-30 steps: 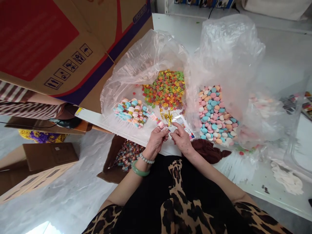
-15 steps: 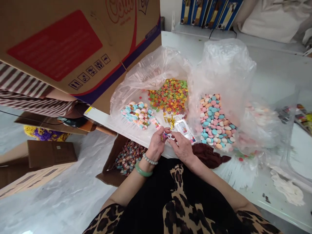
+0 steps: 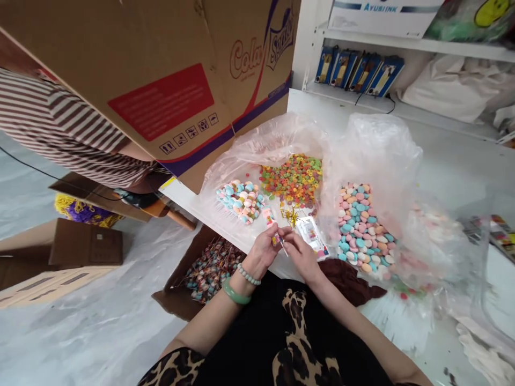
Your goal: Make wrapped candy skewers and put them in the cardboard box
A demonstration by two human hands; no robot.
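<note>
My left hand (image 3: 262, 251) is closed around a small printed candy packet (image 3: 267, 215), its pink and white top sticking up past the fingers. Against its lower end, the fingers of my right hand (image 3: 301, 256) are pinched together, and a thin white stick (image 3: 285, 249) shows between the hands. Just beyond lie gold twist ties (image 3: 292, 215) and flat white printed pouches (image 3: 311, 236). Pastel oval candies (image 3: 240, 199) are heaped to the left, with colourful ring candies (image 3: 295, 177) behind. More pastel candies (image 3: 362, 228) lie in a clear plastic bag (image 3: 382, 142) at right.
A large cardboard carton (image 3: 169, 64) stands at the table's left edge, a person in a striped top (image 3: 80, 120) behind it. Below, an open box (image 3: 173, 297) holds many wrapped candies on sticks. Brown cloth (image 3: 348, 281) lies by my right forearm; shelves (image 3: 374, 43) stand behind.
The view has tilted upward, bringing more shelf and carton into sight. My right fingers have shifted lower along the packet, and the white stick now shows between my hands.
</note>
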